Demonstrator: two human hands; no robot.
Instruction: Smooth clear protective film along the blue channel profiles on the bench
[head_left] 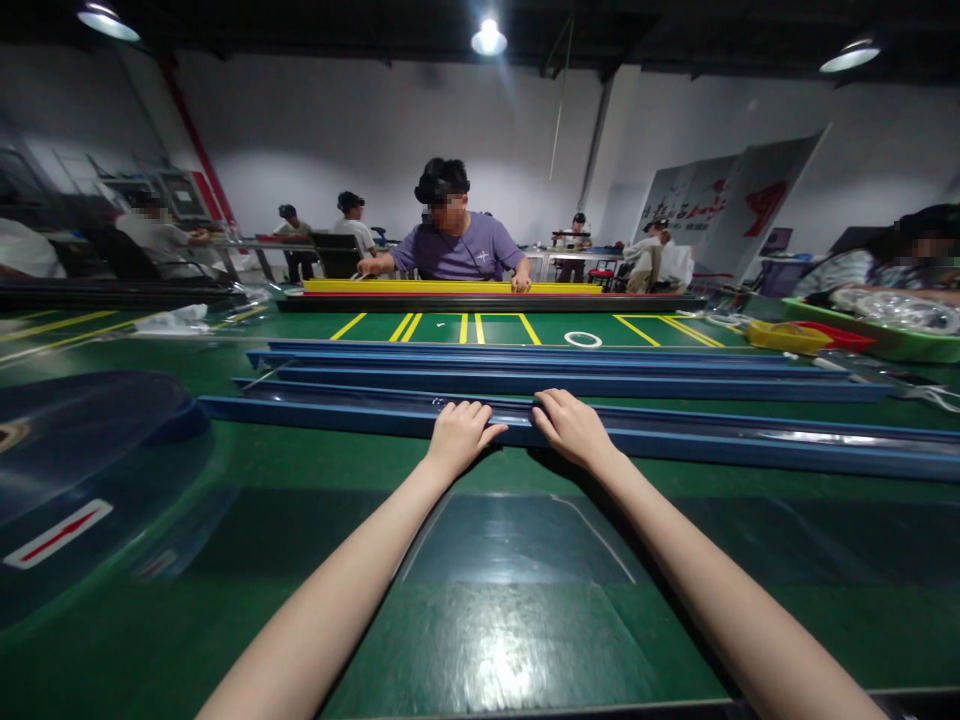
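A long blue plastic channel (pixel 712 446) lies crosswise on the green table in front of me, with a glossy clear strip along its inside. My left hand (pixel 459 436) is closed over the near wall of this channel, fingers inside and thumb stretched along the outer face. A short distance to the right, my right hand (pixel 574 426) also grips that wall, its fingertips reaching into the trough. Just beyond, more blue channels (pixel 570 381) lie roughly parallel. The undersides of both hands are hidden.
A large coil of bluish transparent strip (pixel 97 425) lies at left; a clear sheet (pixel 517 540) lies nearer me. Beyond are a white ring (pixel 583 340), yellow tray (pixel 787 338) and green tray (pixel 885 342). Opposite, a person (pixel 465 245) handles a yellow channel (pixel 420 287).
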